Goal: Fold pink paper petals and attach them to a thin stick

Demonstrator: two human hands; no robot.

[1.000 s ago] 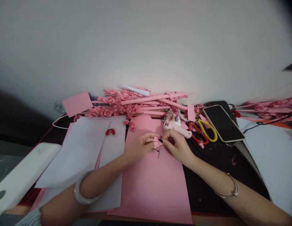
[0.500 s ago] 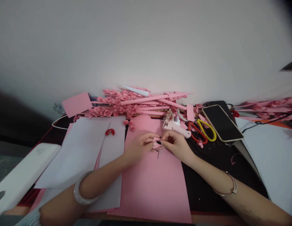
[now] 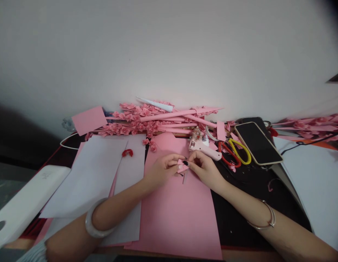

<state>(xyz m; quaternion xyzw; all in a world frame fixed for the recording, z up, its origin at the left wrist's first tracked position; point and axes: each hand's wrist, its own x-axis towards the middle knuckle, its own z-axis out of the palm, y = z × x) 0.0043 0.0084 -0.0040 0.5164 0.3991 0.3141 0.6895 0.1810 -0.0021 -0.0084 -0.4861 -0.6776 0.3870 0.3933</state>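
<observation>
Over the large pink paper sheet (image 3: 179, 214), a small folded pink paper piece (image 3: 182, 167) is pinched in my left hand (image 3: 163, 170), thumb in front. Close against it, my right hand (image 3: 206, 168) has thumb and forefinger, with dark nails, closed on the same piece at its right edge. A thin greyish strip (image 3: 184, 177) shows just below the fingers; I cannot make out what it is. Right behind my right hand lies a pale pink glue gun (image 3: 204, 148). Scissors with red and yellow handles (image 3: 241, 152) rest to its right.
Pink paper flower stems (image 3: 136, 123) are heaped along the wall. White sheets (image 3: 84, 174) with a red twisted bit (image 3: 127, 153) lie left, beside a long white device (image 3: 29, 203). A phone (image 3: 258, 143) and more white paper (image 3: 316, 182) are on the right.
The small pink paper has turned slightly between my fingers and more of its face shows. My right fingertips have shifted a little on it. Everything else stays in place.
</observation>
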